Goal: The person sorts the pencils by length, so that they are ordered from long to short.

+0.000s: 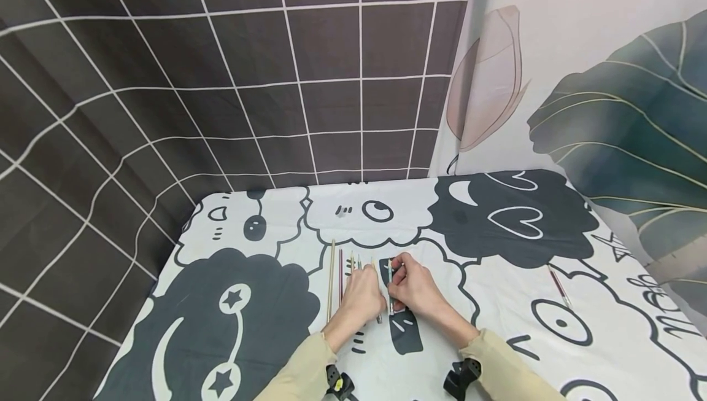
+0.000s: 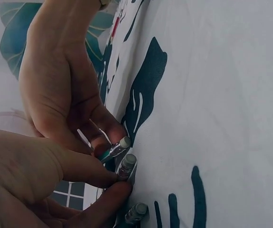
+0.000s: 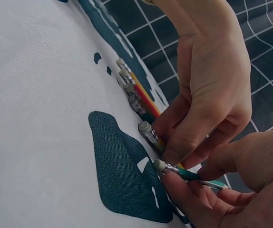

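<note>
My left hand [image 1: 361,293] pinches an eraser-tipped pencil [image 3: 148,132] between thumb and fingers, low over the cloth. Just to its right, my right hand [image 1: 417,287] grips a green pencil [image 3: 189,174] by thumb and fingertips, its eraser end pointing toward me. Left of the left hand lie more pencils side by side, among them a red pencil [image 1: 340,272] and a yellow one [image 3: 131,76]. Another eraser end [image 2: 137,211] shows beneath the left hand in the left wrist view. Fingers partly cover both held pencils.
A patterned black-and-white cloth [image 1: 469,339] covers the table. One thin reddish pencil-like stick [image 1: 560,286] lies apart at the right. Behind the table hangs a dark gridded curtain [image 1: 331,106], with a leaf-print sheet [image 1: 624,124] at the right.
</note>
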Demonstrator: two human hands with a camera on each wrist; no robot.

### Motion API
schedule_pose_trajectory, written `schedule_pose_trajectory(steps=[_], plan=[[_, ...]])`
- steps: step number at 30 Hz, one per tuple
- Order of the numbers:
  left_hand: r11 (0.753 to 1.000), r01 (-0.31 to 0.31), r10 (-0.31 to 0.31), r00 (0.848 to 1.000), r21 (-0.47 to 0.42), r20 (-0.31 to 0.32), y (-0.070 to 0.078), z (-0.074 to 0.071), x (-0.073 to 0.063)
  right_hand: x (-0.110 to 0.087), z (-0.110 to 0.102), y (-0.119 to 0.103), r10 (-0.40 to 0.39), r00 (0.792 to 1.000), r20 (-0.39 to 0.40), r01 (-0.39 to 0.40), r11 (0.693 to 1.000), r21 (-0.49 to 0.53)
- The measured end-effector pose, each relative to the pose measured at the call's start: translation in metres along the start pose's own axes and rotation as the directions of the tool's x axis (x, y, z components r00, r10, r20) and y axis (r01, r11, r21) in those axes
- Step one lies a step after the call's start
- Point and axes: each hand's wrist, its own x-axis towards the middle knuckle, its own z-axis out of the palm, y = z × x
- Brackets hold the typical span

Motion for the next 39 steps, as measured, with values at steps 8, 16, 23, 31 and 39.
schedule_pose_trajectory(steps=[8,16,23,31,39], plan=[[0.998,-0.061,0.061,0.998,0.013,-0.027,-0.0012,-0.0001,-0.0017,0.0027,0.0011,-0.0007,0.009,1.000,0.000,-0.009,0.999,-0.039],[0.998,-0.060,0.061,0.998,0.034,-0.024,-0.0021,0.0021,-0.0009,0.0042,0.0016,-0.0025,0.015,1.000,0.026,-0.013,0.998,-0.062],[0.998,-0.058,0.058,0.998,0.026,-0.017,-0.0021,0.0027,-0.0016,0.0056,0.0033,-0.0044,0.037,0.998,0.050,-0.034,0.998,-0.061],[0.997,-0.070,0.071,0.997,0.033,-0.016,-0.0022,0.0025,-0.0027,0.0074,0.0054,-0.0037,0.045,0.998,0.038,-0.040,0.992,-0.123],[0.997,-0.071,0.072,0.997,0.038,-0.026,-0.0017,0.0024,-0.0044,0.0087,0.0065,-0.0048,0.029,0.999,0.043,-0.022,0.989,-0.147]])
